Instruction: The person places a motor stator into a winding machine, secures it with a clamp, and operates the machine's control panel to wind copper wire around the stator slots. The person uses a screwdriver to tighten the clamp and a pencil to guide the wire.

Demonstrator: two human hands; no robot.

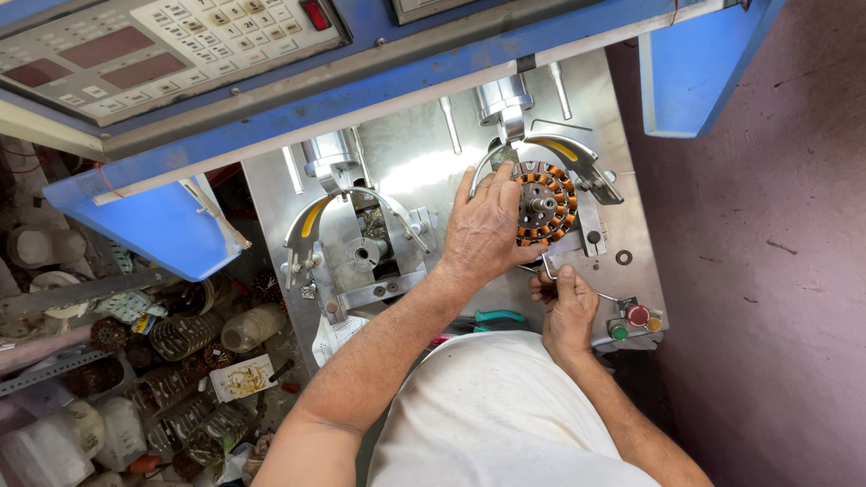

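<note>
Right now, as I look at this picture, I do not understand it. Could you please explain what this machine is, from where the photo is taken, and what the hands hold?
The single picture comes from a camera on the person's head, looking down. Below is a metal work plate of a blue machine with a control panel on top. The plate carries two stations. On the right one sits a round part wound with copper wire; the left station holds none. The left hand rests on the wound part. The right hand pinches a thin metal piece just below it. Coloured buttons sit near that hand.
</note>
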